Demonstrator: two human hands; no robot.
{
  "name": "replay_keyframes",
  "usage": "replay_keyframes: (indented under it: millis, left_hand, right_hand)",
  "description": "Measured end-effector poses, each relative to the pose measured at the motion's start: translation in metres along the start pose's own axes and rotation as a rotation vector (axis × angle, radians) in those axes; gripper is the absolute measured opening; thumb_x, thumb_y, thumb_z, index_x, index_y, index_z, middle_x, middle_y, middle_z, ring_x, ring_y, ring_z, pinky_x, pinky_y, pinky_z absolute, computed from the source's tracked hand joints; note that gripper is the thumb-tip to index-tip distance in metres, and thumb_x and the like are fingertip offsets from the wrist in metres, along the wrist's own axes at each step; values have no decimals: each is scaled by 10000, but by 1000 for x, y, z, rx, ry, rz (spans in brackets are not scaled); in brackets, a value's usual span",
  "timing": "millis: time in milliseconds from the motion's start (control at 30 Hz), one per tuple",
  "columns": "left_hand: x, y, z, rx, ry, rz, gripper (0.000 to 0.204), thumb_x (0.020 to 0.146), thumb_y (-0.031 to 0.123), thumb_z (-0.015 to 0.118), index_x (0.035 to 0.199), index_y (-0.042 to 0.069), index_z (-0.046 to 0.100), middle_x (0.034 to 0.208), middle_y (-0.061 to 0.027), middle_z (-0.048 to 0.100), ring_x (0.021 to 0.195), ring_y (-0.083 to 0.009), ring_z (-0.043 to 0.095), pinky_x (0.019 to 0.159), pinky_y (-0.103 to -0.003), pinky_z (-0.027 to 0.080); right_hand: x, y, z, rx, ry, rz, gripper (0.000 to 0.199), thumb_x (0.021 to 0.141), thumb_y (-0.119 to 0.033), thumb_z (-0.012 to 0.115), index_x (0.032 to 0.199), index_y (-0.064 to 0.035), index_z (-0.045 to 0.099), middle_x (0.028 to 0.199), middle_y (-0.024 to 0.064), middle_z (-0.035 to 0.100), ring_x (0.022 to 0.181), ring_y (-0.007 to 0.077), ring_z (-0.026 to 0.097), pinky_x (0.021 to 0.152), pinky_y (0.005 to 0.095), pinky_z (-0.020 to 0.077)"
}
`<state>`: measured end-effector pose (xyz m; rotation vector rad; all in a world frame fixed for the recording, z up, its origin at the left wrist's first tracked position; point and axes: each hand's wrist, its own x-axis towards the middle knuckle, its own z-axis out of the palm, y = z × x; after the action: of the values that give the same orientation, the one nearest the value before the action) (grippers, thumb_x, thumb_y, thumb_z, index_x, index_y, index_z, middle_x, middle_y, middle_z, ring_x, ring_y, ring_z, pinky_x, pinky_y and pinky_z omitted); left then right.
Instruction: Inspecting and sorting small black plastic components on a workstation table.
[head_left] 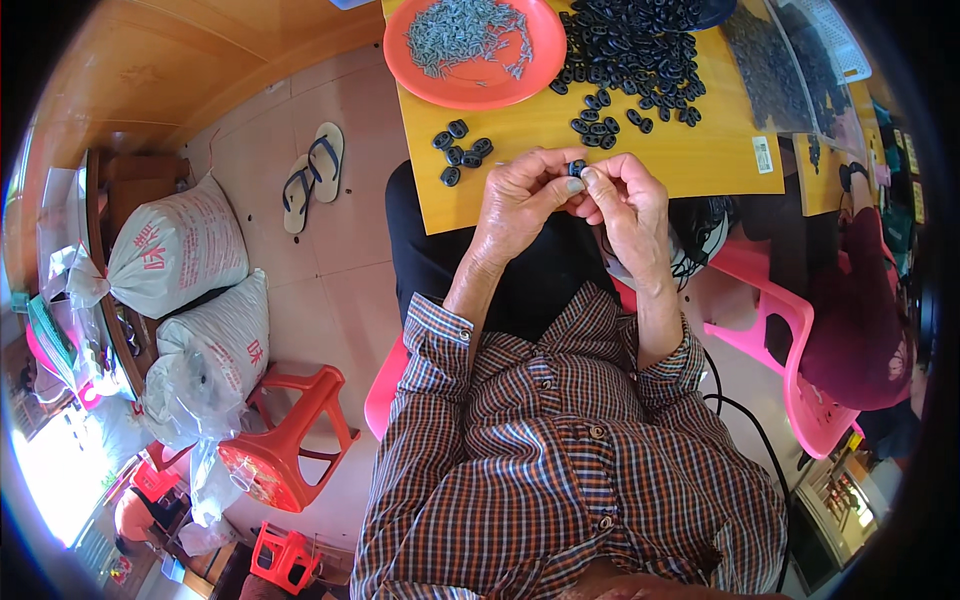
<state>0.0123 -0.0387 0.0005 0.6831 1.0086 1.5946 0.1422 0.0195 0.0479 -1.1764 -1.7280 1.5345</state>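
While hands (518,200) (634,205) pinch piece (577,169), roomy table edge (715,187)

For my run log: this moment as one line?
left hand: gripping black piece | right hand: touching same piece | yellow table: red plate of grey bits, loose black pieces

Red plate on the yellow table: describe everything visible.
The red plate is round and shallow with a raised rim, smooth and slightly glossy, apparently plastic. It lies flat, right way up, on the yellow table at its left edge, beyond the hands; the picture's top edge cuts it off. Small, thin gray pieces are heaped in it, leaving bare red mainly nearest the person. Black pieces lie close by its right side; contact is unclear. Neither hand touches it.
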Motion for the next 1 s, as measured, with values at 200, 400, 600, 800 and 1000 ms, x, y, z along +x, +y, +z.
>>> replay_keyframes:
  millis: [200, 400, 600, 800, 1000]
  left_hand:
    - [2, -4, -5, 11, -6, 59, 310, 851, -47, 617, 1154, 17, 631, 881, -10, 561, 764, -82, 580, 734, -233, 560]
    - [0, -4, -5, -29, 11, 41, 327, 863, -42, 603, 1183, 27, 617, 888, -15, 567, 782, -88, 592, 733, -242, 562]
    - [-1, -1, -4, -74, 3, 22, 330, 881, -31, 591, 1208, 5, 569, 912, -51, 627, 779, -107, 624, 712, -246, 558]
    - [-2, 3, -2, -64, -14, 0, 267, 881, -25, 593, 1148, -23, 591, 918, -70, 649, 791, -119, 633, 713, -259, 553]
    - [-3, 0, -3, -47, 1, 30, 282, 854, -41, 618, 1136, -22, 622, 913, -66, 648, 798, -122, 632, 727, -262, 550]
  right_hand:
    - [-1, 2, 0, 117, -38, -11, 145, 930, -135, 571, 931, 10, 575, 758, 37, 620, 642, 77, 583, 579, 202, 482]
    - [-2, 3, 1, 136, -41, -42, 161, 932, -136, 568, 984, 16, 581, 789, 53, 631, 662, 86, 599, 583, 206, 490]
    - [0, 3, -1, 222, -50, -9, 206, 928, -140, 579, 1051, 26, 579, 799, 61, 641, 633, 82, 597, 557, 194, 487]
    - [1, 3, -2, 218, -43, -27, 237, 926, -127, 582, 1106, 27, 571, 793, 59, 643, 614, 73, 589, 524, 181, 474]
    - [2, 6, -2, 249, -40, -41, 217, 909, -103, 607, 1086, 20, 593, 788, 54, 644, 610, 68, 587, 521, 177, 468]
